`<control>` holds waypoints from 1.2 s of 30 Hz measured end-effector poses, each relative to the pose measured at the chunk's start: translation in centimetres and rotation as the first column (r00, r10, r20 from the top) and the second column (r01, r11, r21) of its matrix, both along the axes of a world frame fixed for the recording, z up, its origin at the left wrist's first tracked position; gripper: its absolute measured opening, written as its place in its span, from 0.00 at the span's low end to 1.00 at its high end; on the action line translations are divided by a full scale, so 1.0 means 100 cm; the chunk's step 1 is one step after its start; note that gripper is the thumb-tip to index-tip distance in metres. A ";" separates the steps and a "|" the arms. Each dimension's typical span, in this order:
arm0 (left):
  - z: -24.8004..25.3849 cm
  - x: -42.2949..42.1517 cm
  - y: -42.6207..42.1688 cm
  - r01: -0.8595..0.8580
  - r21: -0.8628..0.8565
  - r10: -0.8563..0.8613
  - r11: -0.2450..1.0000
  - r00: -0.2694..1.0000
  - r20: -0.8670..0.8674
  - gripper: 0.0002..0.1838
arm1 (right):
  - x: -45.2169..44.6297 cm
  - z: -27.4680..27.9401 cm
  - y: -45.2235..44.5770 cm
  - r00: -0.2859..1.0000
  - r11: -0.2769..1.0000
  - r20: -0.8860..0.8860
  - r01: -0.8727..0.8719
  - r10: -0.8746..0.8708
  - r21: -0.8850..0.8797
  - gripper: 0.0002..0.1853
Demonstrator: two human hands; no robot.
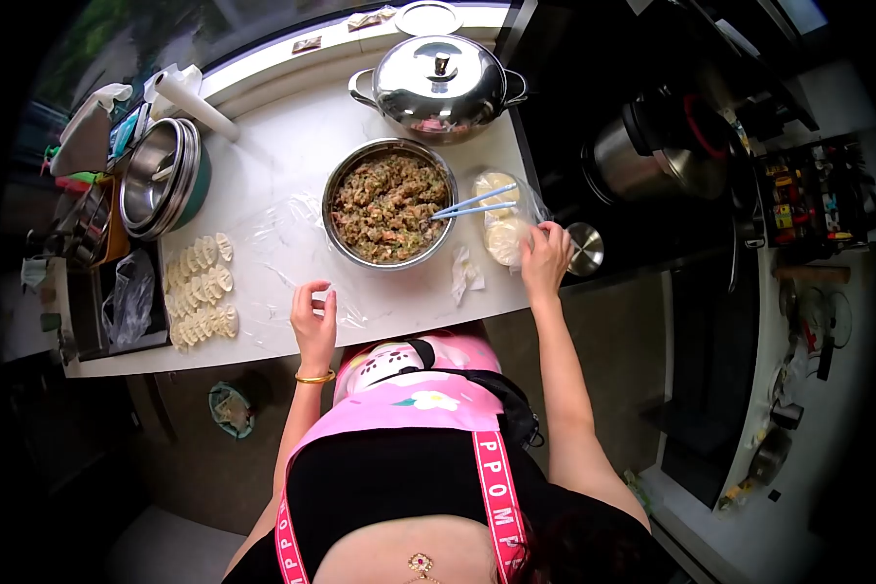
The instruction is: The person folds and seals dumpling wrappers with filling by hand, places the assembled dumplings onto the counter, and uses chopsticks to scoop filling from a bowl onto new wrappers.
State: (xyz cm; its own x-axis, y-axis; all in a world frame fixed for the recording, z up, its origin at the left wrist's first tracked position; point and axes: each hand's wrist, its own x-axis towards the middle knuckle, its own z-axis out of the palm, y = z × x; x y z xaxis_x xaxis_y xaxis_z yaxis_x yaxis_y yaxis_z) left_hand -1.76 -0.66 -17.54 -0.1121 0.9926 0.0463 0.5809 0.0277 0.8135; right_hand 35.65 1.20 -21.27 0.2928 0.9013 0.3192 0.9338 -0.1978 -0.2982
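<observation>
My left hand hovers by the counter's front edge, fingers loosely curled and thumb apart, with nothing visible in it. At the right, my right hand has its fingers bent onto the edge of a clear plastic bag. Round pale dumpling wrappers lie in two stacks in that bag. A steel bowl of minced filling stands between and beyond my hands. Light blue chopsticks rest in the filling and reach over the wrappers. Folded dumplings sit in rows at the left.
A lidded steel pot stands behind the bowl. Nested bowls and a paper roll are at the back left. A small metal dish is right of my right hand. A crumpled tissue lies near the front edge.
</observation>
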 end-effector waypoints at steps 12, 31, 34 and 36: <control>0.003 0.006 -0.002 -0.033 0.031 0.033 0.999 0.999 0.005 0.07 | 0.005 -0.020 0.009 0.989 0.990 -0.146 0.026 -0.005 0.140 0.03; -0.002 -0.001 -0.022 -0.151 0.029 0.148 0.988 0.985 0.094 0.09 | 0.030 -0.043 0.005 0.820 0.972 -0.532 -0.120 0.212 0.203 0.05; 0.000 -0.001 -0.021 -0.137 0.029 0.134 0.990 0.987 0.090 0.09 | 0.040 -0.039 -0.005 0.635 0.982 -0.767 0.078 0.086 0.175 0.05; 0.001 0.000 -0.019 -0.119 0.008 0.117 0.993 0.986 0.116 0.09 | 0.035 -0.005 -0.006 0.315 0.964 -0.948 0.235 0.048 0.126 0.06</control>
